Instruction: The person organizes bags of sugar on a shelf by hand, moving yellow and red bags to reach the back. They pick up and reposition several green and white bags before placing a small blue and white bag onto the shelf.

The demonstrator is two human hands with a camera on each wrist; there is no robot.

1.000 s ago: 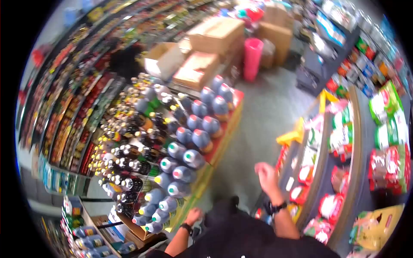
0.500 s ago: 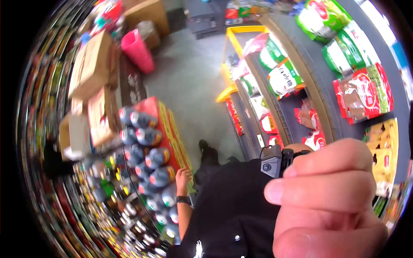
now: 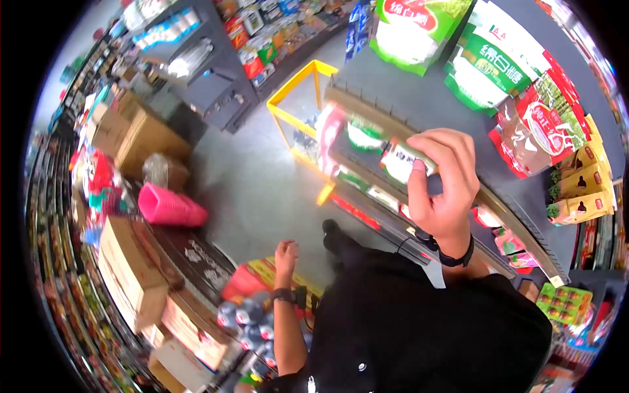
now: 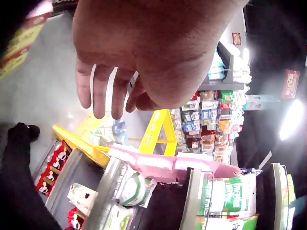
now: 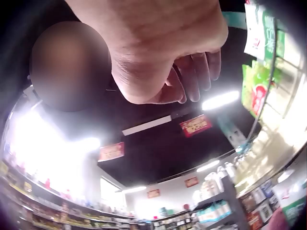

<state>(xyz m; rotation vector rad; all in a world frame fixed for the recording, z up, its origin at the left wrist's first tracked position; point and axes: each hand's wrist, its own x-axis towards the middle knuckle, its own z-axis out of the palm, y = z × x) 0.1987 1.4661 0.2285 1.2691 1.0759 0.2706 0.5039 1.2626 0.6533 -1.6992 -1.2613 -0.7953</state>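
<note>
In the head view my right hand (image 3: 449, 183) is raised over the shelf edge, its fingers bent and its thumb apart from them. Behind its fingertips lies a white packet (image 3: 400, 162) on a lower shelf. The right wrist view shows that hand (image 5: 168, 52) with loosely bent fingers and nothing seen in them. Low over the floor, left of the shelf, hangs my left hand (image 3: 286, 257). In the left wrist view this hand (image 4: 144, 52) has relaxed fingers and holds nothing. A green and white bag (image 3: 488, 65) and a red and brown bag (image 3: 540, 124) stand on the top shelf.
A yellow frame (image 3: 288, 114) stands at the shelf's end. Left of the grey floor (image 3: 242, 170) are a pink bin (image 3: 170, 205), cardboard boxes (image 3: 131, 268) and large bottles (image 3: 252, 311). A dark display rack (image 3: 213, 92) stands farther off.
The view has swung right, toward the shelf bags. My right hand rose close to the camera with curled fingers, then moved away over the shelf and loosened. The left hand stays low.
</note>
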